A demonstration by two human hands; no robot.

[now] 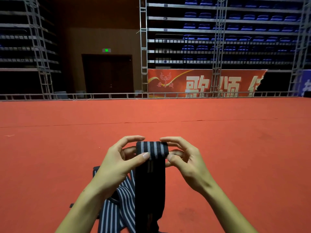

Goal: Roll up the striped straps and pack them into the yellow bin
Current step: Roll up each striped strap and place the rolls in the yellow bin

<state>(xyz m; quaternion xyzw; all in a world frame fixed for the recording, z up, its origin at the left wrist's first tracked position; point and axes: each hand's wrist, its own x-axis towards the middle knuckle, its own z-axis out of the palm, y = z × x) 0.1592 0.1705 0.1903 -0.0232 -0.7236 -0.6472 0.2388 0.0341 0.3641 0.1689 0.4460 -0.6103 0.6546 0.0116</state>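
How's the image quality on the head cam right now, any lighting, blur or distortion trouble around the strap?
Head view: hall dim, blue seats dark and soft; red carpet evenly lit. Left hand and right hand sharp, gripping the roll of striped strap; its hanging tail falls into shadow, stripes barely visible. Wide-angle lens bows the metal trusses near the edges.

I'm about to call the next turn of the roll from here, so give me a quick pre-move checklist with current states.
1. Left hand grips the roll: ok, thumb on its front, fingers curled over it.
2. Right hand grips the roll's other end: ok.
3. Roll edges even: ok, the stripes line up.
4. Strap tail hangs straight: ok.
5. Loose striped strap clear of the tail: cannot tell, it lies bunched beside and behind it.
6. Yellow bin within reach: cannot tell, not in view.
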